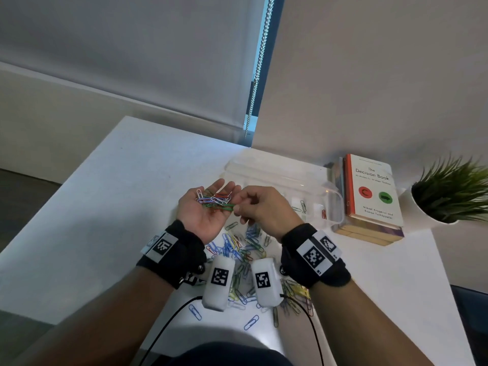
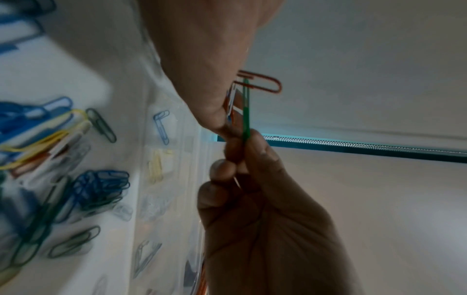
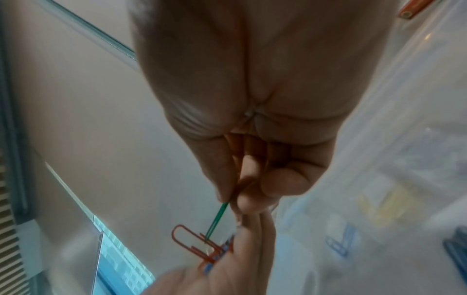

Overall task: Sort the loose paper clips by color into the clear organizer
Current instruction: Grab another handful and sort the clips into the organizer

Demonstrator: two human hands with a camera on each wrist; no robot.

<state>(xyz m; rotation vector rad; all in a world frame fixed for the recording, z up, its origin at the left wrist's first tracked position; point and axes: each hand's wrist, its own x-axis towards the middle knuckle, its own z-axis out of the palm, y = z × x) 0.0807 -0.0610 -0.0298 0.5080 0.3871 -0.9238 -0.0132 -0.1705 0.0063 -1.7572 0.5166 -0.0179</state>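
Note:
My left hand (image 1: 203, 207) lies palm up over the desk, fingers relaxed, carrying a small heap of mixed paper clips (image 1: 212, 198). My right hand (image 1: 260, 207) pinches a green clip (image 1: 227, 206) at the heap's near edge, between thumb and forefinger. In the wrist views the green clip (image 2: 245, 111) (image 3: 217, 219) crosses a red clip (image 2: 262, 82) (image 3: 188, 239) that sticks out of the palm. The clear organizer (image 1: 285, 180) stands just behind the hands, with a few clips in its compartments. A loose pile of clips (image 1: 244, 249) lies on the white desk under my wrists.
A stack of books (image 1: 369, 196) sits to the right of the organizer, and a potted plant (image 1: 449, 191) beyond it. The desk's left edge (image 1: 60, 186) drops to the floor. Wrist camera cables (image 1: 169, 323) trail toward me.

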